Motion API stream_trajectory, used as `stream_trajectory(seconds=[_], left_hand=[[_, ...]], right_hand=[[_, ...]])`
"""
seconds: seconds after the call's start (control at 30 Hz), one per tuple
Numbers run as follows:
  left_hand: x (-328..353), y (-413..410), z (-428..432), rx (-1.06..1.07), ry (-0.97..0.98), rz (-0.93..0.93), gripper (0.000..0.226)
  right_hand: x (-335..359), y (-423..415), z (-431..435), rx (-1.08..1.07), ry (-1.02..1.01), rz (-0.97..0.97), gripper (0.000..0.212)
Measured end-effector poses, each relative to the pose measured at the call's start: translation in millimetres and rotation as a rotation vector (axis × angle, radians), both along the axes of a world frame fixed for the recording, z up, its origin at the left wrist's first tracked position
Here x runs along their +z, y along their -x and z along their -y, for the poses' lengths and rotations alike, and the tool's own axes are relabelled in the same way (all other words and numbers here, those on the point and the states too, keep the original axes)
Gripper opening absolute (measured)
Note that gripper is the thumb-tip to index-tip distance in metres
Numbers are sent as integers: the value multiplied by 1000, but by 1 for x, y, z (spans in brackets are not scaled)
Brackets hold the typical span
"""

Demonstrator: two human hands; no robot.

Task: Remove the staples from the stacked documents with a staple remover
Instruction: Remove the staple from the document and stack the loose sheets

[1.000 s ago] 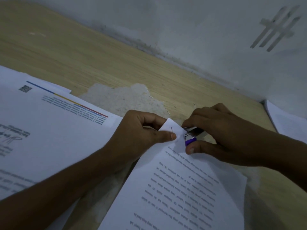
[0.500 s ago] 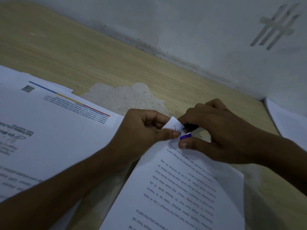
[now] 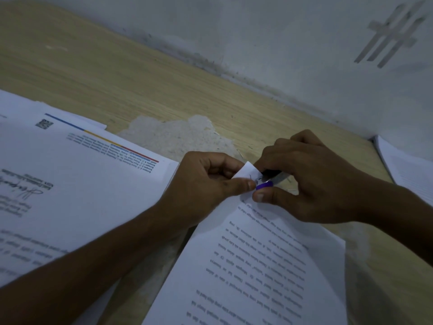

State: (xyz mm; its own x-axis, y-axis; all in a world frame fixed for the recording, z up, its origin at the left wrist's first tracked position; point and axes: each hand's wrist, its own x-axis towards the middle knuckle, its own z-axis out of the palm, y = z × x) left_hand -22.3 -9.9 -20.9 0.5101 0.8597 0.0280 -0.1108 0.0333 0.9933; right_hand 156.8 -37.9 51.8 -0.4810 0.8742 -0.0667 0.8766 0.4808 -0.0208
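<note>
Left hand (image 3: 206, 181) pinches a corner of the white printed document (image 3: 257, 254); right hand (image 3: 316, 179) beside it grips the purple-and-metal staple remover (image 3: 269, 182), thin wire staple (image 3: 251, 177) apparently not yet out.

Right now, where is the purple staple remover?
In the head view the staple remover sits right of centre, gripped in the right hand, its tip at the top corner of the document that the left hand pinches.

Dim, bluish cast overall. Pale light stripes on wall (image 3: 389, 34) upper rt, prob. via a window. Soft shadow rt of document (image 3: 257, 266). Print blurred; wide-angle bend at edges.
</note>
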Motion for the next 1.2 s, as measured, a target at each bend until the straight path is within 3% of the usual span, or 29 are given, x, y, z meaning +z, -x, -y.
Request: stream_trajectory(seconds=[0.2,0.57,0.77,1.2], left_hand=[[2,0,1,-15,9,38,18],[1,0,-1,0,-6,-16,19],[1,0,0,18,0,-34,17],[0,1,-1,19,77,12,12]], right_hand=[[-1,1,0,26,-63,2,34],[5,0,2,13,29,53,25],[7,-1,4,-4,53,38,55],[12,-19,11,-20,34,-49,46]])
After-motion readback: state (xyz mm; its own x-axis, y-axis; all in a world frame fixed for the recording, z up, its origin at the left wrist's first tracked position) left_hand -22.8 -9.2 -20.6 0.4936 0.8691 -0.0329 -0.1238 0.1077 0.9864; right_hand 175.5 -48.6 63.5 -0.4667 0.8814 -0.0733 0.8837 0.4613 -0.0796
